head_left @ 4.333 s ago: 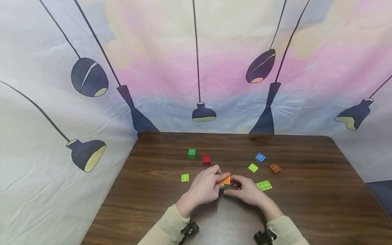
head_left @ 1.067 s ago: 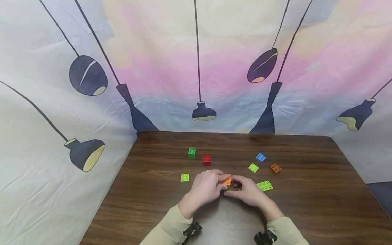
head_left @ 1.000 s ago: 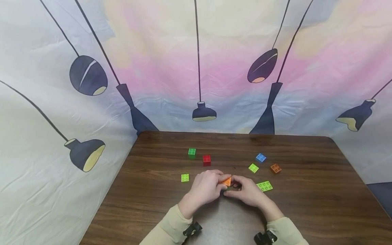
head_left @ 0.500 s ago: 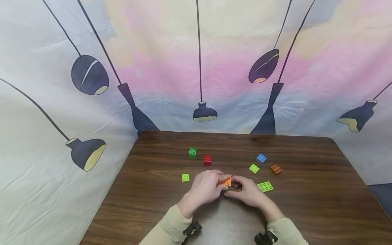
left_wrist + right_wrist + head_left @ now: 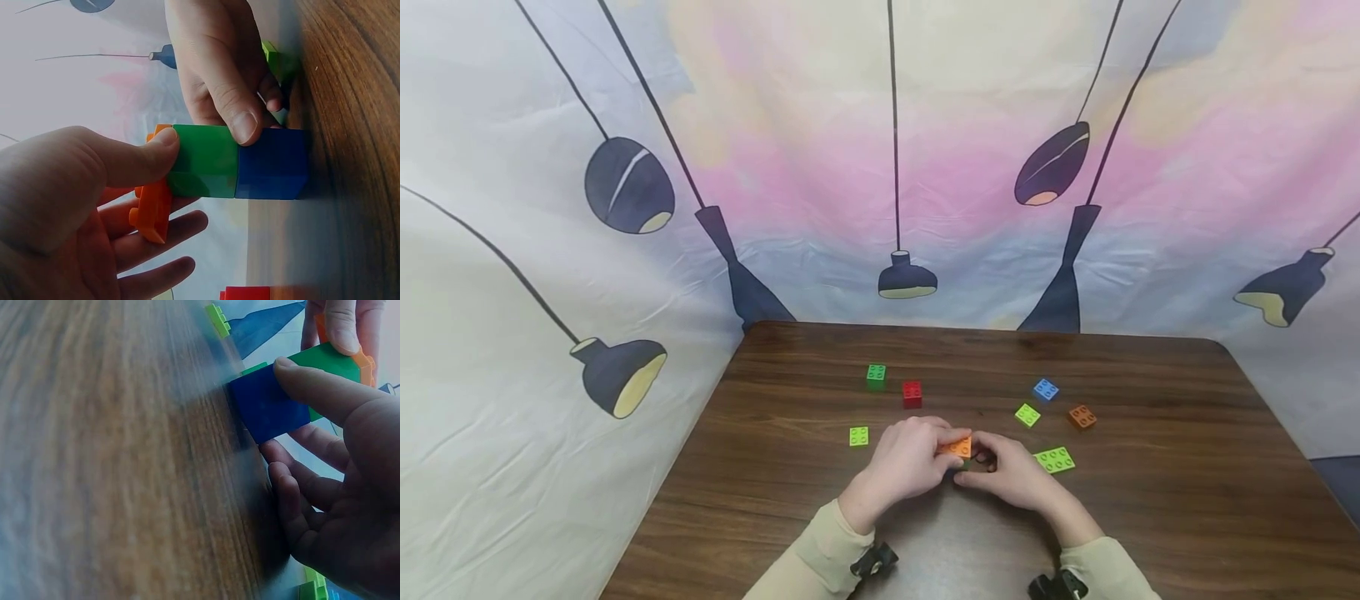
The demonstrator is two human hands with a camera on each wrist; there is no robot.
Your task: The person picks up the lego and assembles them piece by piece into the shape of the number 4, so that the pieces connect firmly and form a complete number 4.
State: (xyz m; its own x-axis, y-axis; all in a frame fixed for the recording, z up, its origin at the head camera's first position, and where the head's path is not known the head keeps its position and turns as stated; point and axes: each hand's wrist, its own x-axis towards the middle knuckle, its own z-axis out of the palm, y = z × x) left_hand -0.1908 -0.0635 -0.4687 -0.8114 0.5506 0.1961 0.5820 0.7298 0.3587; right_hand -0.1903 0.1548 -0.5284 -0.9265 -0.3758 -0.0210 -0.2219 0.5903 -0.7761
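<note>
A small tower stands on the table between the two hands: a blue brick [image 5: 272,164] at the bottom, a green brick [image 5: 203,159] above it and an orange brick [image 5: 153,215] on top. The orange brick's studs face up, and one side of it juts past the green brick. My left hand [image 5: 904,458] pinches the orange brick, its thumb overlapping the green brick's top edge. Low on the tower, my right hand [image 5: 1015,473] grips the blue brick, thumb across the seam with the green one. In the head view the hands hide most of the lower bricks.
Loose bricks lie around on the brown wooden table [image 5: 760,533]: green [image 5: 876,377], red [image 5: 912,394], blue [image 5: 1046,389] and brown-orange [image 5: 1082,417]. Lime pieces include a small one [image 5: 858,437] left, another [image 5: 1027,416] right, and a longer one [image 5: 1056,460] beside the right hand.
The orange brick has turned slightly on the tower and sits a little lower than in the oldest frame, the left hand moving with it. The right hand stays in place; the loose bricks have not moved.
</note>
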